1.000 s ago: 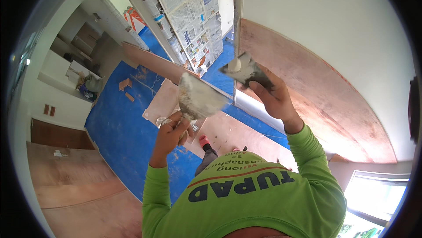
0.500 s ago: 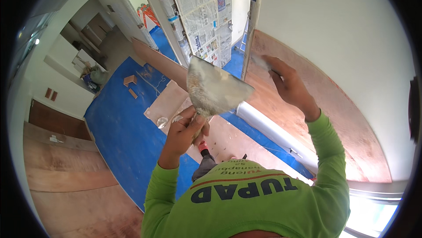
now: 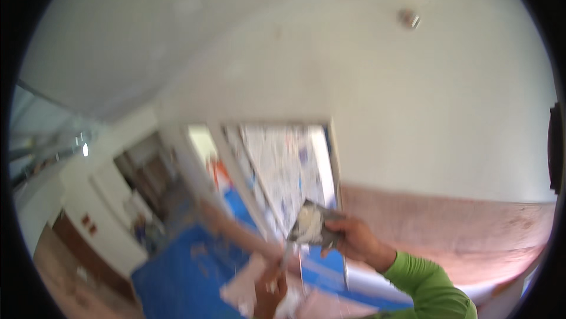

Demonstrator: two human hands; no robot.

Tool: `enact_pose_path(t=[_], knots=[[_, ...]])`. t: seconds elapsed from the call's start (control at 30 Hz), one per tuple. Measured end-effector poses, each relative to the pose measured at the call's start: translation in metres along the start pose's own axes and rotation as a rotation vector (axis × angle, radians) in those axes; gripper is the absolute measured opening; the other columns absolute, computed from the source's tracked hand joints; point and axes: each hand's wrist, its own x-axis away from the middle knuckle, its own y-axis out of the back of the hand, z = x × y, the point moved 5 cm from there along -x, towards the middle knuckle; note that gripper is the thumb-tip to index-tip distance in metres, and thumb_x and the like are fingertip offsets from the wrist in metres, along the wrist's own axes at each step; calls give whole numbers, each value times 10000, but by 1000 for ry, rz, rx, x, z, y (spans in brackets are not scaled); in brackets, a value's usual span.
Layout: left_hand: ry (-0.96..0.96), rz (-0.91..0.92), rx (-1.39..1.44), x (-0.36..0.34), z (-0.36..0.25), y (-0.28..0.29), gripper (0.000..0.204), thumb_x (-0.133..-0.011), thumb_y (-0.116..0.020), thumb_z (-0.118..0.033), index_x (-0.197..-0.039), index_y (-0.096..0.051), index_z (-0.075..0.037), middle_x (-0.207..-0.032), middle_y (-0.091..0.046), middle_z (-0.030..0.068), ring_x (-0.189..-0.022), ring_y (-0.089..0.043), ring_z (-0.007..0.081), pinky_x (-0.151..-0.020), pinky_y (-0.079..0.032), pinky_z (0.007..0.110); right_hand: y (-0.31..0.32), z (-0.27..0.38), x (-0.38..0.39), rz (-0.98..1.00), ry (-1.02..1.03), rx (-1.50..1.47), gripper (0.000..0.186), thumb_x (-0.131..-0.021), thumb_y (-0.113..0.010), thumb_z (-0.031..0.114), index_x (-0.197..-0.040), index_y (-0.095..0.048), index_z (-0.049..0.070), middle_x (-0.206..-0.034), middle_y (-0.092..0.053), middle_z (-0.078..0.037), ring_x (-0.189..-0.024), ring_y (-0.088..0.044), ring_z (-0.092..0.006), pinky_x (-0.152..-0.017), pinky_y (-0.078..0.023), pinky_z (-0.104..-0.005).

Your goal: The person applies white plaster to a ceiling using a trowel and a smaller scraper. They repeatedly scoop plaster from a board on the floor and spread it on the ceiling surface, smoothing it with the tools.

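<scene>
A flat grey metal blade smeared with white paste (image 3: pixel 311 225) is held up by the right hand (image 3: pixel 354 239), with the fingers closed on its right edge, so the blade sticks out to the left of the grip. The left hand (image 3: pixel 270 286) is seen low down and blurred, and its grip cannot be told. Behind the blade, a doorway covered with printed paper sheets (image 3: pixel 283 169) is seen, with a blue floor sheet (image 3: pixel 183 266) below and a white wall (image 3: pixel 413 113) to the right.

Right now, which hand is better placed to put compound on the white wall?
Probably the right hand: it is raised beside the white wall and grips a putty knife loaded with pale compound. The left hand sits lower at the frame's bottom edge, blurred, apparently gripping a handle.
</scene>
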Motion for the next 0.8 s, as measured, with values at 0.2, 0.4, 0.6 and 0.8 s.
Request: enact_pose_path(t=[0.2,0.4,0.6,0.8], knots=[[263,-81,452,-27,35,11,310,-1033,-677,-188,-1276,-676,5,-1051,-772,200,-824,-754,299,-649,-612,407,-97,149,-23,54,1006,833,488,-1123,-552,187,-1540,-497,-60,-1084,-680,-60,-861,-611,-109,-747,-536,-288],[329,-68,432,-38,47,28,321,-1038,-668,-195,-1288,-671,7,-1059,-769,203,-832,-752,306,-661,-609,414,-217,268,-5,-302,2121,1089,458,-1025,-500,-63,-1478,-543,-8,-1367,-582,-242,-1218,-573,-378,-1068,-450,-411],[420,-20,398,-15,67,35,332,-1044,-659,-202,-1300,-666,9,-1067,-766,207,-839,-750,313,-672,-607,420,-296,301,-8,-602,2523,983,581,-942,-570,-118,-1500,-526,34,-1446,-540,-223,-1316,-502,-470,-1138,-401,-543],[590,49,361,24,86,38,344,-1049,-651,-209,-1313,-660,12,-1075,-763,211,-846,-747,320,-684,-604,427,-316,299,-21,-781,2546,928,612,-937,-586,-100,-1523,-520,65,-1490,-517,-194,-1325,-480,-468,-1133,-400,-554]])
